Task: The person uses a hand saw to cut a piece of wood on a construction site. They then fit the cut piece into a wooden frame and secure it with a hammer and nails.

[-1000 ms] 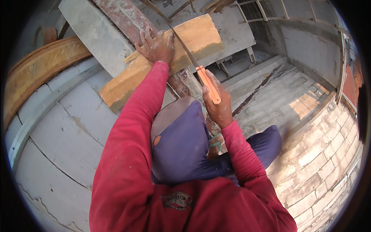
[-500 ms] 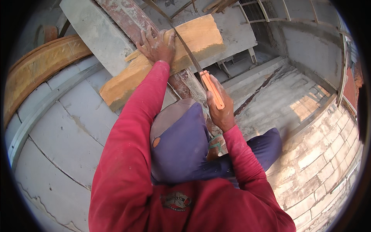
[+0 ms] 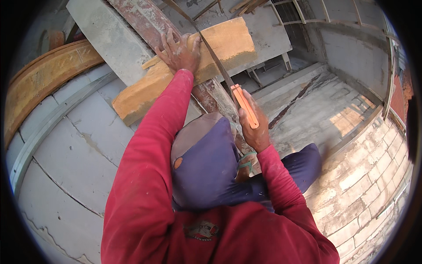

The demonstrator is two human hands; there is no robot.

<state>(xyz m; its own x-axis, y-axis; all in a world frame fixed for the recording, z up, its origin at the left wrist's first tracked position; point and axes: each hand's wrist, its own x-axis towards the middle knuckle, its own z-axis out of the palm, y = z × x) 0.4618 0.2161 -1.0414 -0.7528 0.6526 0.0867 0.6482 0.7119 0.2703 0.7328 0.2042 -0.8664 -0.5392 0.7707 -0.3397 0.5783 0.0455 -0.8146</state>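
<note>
Gripped tight in the right hand (image 3: 255,130), an orange-handled handsaw (image 3: 244,105) runs its thin dark blade up and left across a pale yellow-orange timber plank (image 3: 184,66), blade meeting the wood just beside the left hand (image 3: 180,53). Left hand lies flat, fingers spread, pressing the plank down; holds nothing else. Plank is thick, rectangular, rough-sawn, w/ dusty grey smears along its lower edge, and sits at centre top, slanting from lower left to upper right. It rests across a rusty red-brown steel beam (image 3: 140,20) and a flat grey concrete slab (image 3: 105,35). Both sleeves are red; a knee in blue-purple trousers (image 3: 206,163) is raised betw. the arms, a sandalled foot (image 3: 246,165) beside it. Left: pale grey block wall (image 3: 70,145) w/ visible joints, and a curved rusty-orange form (image 3: 39,79). Right, far below: sunlit brick paving (image 3: 369,185) and a dusty concrete floor (image 3: 316,110).
</note>
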